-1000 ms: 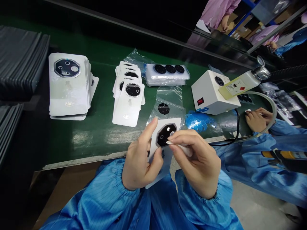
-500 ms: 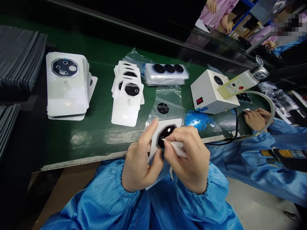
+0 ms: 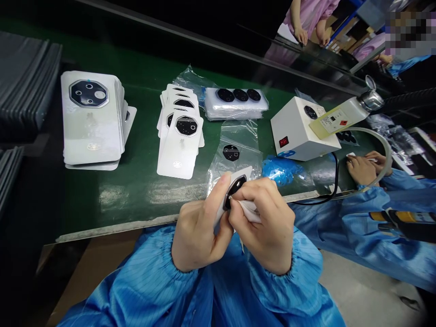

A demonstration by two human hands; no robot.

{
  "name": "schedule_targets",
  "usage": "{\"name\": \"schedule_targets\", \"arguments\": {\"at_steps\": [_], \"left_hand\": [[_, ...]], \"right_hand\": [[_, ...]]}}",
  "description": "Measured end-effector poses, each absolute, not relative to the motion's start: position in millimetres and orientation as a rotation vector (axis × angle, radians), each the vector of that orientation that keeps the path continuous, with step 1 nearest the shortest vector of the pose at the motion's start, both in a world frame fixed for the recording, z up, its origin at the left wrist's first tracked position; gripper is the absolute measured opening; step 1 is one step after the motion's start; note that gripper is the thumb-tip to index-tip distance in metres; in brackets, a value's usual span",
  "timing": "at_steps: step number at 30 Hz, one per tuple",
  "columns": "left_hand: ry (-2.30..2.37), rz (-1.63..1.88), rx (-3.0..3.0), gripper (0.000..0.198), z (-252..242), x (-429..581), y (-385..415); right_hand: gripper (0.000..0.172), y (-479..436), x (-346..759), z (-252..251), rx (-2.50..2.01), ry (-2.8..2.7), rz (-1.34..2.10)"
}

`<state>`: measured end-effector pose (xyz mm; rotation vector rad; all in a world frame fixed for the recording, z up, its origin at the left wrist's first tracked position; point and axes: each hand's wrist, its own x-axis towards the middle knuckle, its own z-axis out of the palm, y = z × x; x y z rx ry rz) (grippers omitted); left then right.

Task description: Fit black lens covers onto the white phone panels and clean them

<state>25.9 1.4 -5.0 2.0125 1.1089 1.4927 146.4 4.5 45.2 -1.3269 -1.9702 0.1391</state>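
My left hand (image 3: 200,231) grips a white phone back cover (image 3: 242,173) with a black octagonal camera plate (image 3: 235,187), tilted nearly edge-on toward me. My right hand (image 3: 267,227) is closed on a small white wipe (image 3: 248,211), pinched at the fingertips and pressed against the lower edge of the camera plate. Both hands are above the near edge of the green belt (image 3: 143,181). Most of the cover is hidden behind my fingers.
On the belt lie a stack of white covers (image 3: 90,122), a fanned pile of covers (image 3: 180,131), clear bags with black camera plates (image 3: 236,102), a loose bagged plate (image 3: 230,152), blue film scraps (image 3: 281,169) and a white switch box (image 3: 301,131). A co-worker's hand (image 3: 363,168) rests at right.
The cover has tilted from facing me to almost edge-on. My right hand with the wipe has slid left and down along the camera plate.
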Motion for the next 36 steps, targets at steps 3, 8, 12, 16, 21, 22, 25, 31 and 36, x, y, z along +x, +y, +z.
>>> {"name": "schedule_targets", "arguments": {"at_steps": [3,8,12,16,21,22,25,31,36], "left_hand": [[1.089,1.485,2.029,0.073,-4.9,25.0,2.5],[1.088,1.455,2.058,0.07,-6.2,23.6,3.7],[1.078,1.431,2.03,0.069,-5.3,22.9,3.6],[0.967,1.403,1.792,0.071,1.0,20.1,0.4],[0.672,1.366,1.324,0.068,10.9,16.5,-7.5],[0.649,1.384,1.281,0.066,12.6,16.1,-9.0],[0.636,1.413,1.217,0.062,16.9,15.7,-13.0],[0.64,1.404,1.167,0.064,20.1,17.5,-15.8],[0.762,1.445,1.334,0.067,16.9,19.6,-14.5]], "right_hand": [[0.011,4.2,147.2,46.5,-1.321,-2.003,0.142],[0.011,5.3,148.9,47.7,-1.321,-2.095,0.119],[0.011,6.0,150.4,51.0,-1.342,-2.15,0.083],[0.011,1.4,154.9,59.9,-1.322,-2.145,0.061],[0.019,-7.6,163.8,71.8,-1.177,-1.976,0.156],[0.02,-8.9,165.5,72.9,-1.151,-1.95,0.178],[0.024,-11.6,170.3,73.6,-1.076,-1.904,0.234],[0.025,-15.0,171.7,73.5,-1.067,-1.901,0.272],[0.016,-13.8,157.3,69.9,-1.156,-1.964,0.151]]}}
